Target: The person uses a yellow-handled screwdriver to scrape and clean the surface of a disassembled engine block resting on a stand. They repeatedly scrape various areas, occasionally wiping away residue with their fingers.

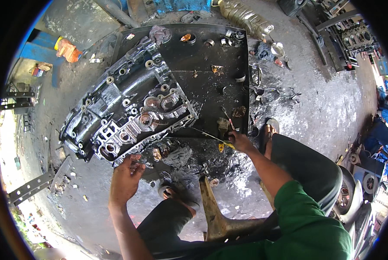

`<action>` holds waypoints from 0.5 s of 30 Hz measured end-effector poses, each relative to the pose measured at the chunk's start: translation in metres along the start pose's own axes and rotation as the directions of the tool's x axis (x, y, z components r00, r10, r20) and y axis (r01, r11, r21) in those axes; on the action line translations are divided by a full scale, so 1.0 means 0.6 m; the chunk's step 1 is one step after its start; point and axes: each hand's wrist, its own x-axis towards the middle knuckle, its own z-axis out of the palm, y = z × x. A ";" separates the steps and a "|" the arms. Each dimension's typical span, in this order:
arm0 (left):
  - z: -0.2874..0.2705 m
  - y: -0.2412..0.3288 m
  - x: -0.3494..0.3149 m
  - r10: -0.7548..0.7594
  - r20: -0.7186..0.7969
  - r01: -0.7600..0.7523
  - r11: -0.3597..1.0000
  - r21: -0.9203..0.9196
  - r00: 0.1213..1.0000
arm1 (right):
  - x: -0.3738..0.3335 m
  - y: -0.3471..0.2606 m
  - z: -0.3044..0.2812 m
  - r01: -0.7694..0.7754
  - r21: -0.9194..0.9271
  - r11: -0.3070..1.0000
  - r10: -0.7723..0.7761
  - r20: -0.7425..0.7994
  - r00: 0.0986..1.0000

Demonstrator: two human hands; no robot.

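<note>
A grey metal engine casting (129,104) with bores and bolt holes lies aslant on a dark, oily panel (189,47). Beside its near edge is my left hand (125,175), fingers loosely bent and apart, with nothing seen in them. My right hand (241,143) is closed at the panel's near right corner, around the yellow handle of a screwdriver (209,135). The screwdriver's thin shaft points left toward the casting's corner. A slim reddish stick (228,118) reaches up from the same fingers; whether they grip it too, I cannot tell.
Several bearing shells (209,42) and oily scraps (217,69) lie on the panel. A grey rag (178,156) lies before the casting. Between my legs is a worn stool (220,221). At the back lies a large plastic bottle (244,17); another engine block (358,37) stands far right.
</note>
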 end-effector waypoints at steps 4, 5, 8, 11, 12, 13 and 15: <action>0.026 0.021 0.030 -0.028 0.058 0.028 1.000 0.007 0.998 | 0.052 -0.035 0.008 0.363 -0.292 0.885 -0.396 -0.063 0.916; 0.033 0.024 0.031 -0.040 0.056 0.040 0.999 0.017 0.998 | 0.063 -0.044 0.002 0.393 -0.342 0.854 -0.396 0.061 0.916; 0.055 0.024 0.018 -0.057 0.064 0.053 0.997 0.058 0.996 | 0.090 -0.060 -0.029 0.476 -0.540 0.694 -0.282 0.404 0.870; 0.071 0.008 -0.008 -0.019 0.074 0.020 1.000 -0.016 0.997 | 0.108 -0.061 -0.055 0.532 -0.634 0.560 -0.368 0.385 0.846; 0.074 0.003 -0.018 -0.069 0.070 0.068 0.998 0.014 0.995 | 0.109 -0.056 -0.063 0.569 -0.675 0.469 -0.417 0.399 0.817; 0.076 -0.003 -0.027 -0.084 0.055 0.083 0.996 0.018 0.995 | 0.109 -0.053 -0.067 0.519 -0.680 0.518 -0.432 0.316 0.845; 0.079 -0.011 -0.045 -0.093 0.022 0.093 0.996 0.006 0.995 | 0.107 -0.047 -0.074 0.428 -0.662 0.615 -0.401 0.204 0.893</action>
